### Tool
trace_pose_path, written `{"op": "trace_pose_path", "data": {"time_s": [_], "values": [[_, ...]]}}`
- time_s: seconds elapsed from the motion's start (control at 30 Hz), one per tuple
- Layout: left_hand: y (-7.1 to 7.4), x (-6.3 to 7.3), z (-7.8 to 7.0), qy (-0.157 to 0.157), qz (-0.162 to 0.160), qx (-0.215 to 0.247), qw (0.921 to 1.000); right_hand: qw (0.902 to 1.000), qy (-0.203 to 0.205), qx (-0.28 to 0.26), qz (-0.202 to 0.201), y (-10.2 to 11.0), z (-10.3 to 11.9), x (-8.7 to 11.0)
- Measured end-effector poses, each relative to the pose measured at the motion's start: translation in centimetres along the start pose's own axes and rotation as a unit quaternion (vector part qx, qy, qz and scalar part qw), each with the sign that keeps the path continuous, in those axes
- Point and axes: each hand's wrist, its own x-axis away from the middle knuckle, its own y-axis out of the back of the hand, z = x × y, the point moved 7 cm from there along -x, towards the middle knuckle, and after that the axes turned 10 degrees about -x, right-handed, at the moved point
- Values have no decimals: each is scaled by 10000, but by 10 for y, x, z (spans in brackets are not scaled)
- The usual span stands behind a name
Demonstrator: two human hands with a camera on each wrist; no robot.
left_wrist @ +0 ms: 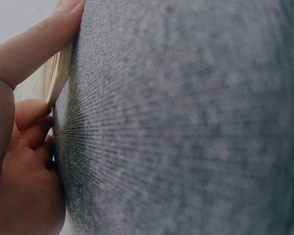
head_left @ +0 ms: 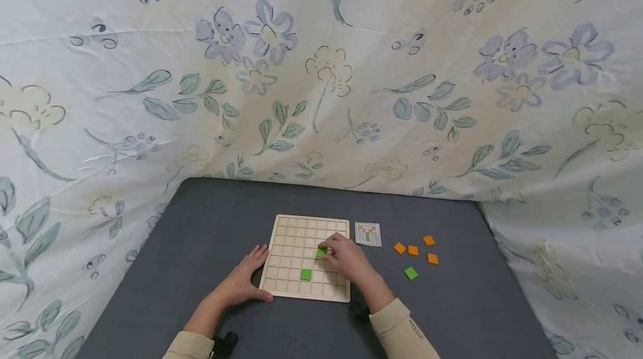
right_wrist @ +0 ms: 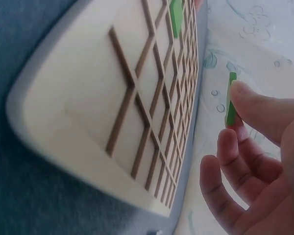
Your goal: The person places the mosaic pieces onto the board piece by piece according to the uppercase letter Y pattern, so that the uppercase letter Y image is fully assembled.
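Note:
A light wooden grid board (head_left: 286, 247) lies flat on the dark table. My right hand (head_left: 348, 258) pinches a green square tile (right_wrist: 231, 100) between thumb and fingertips, held over the right half of the board. Another green tile (head_left: 306, 274) sits in a square near the board's front edge. Along the left side of the board rests my left hand (head_left: 241, 279), fingers spread, its thumb at the front left corner. The left wrist view shows that thumb (left_wrist: 36, 46) against the board's edge.
A small printed pattern card (head_left: 368, 234) lies just right of the board. Farther right are several loose orange tiles (head_left: 413, 250) and one loose green tile (head_left: 411, 273). A floral cloth (head_left: 321, 96) hangs behind the dark table (head_left: 216, 225).

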Motion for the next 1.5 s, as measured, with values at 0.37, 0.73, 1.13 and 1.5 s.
{"op": "trace_pose_path", "data": {"time_s": [0.37,0.73,1.13,1.5], "values": [[1,-3,-1,100,71,-10,9999,9995,-86,-167,268,-17,6,-8],[0,2,0,181,159,49,9997,9979,-249,29,598,-41,9,-12],[4,-2,-2,161,53,-11,9999,9966,-660,19,497,-37,11,-22],[0,-1,0,114,50,16,9999,9995,-309,99,61,-8,18,-3]]}}
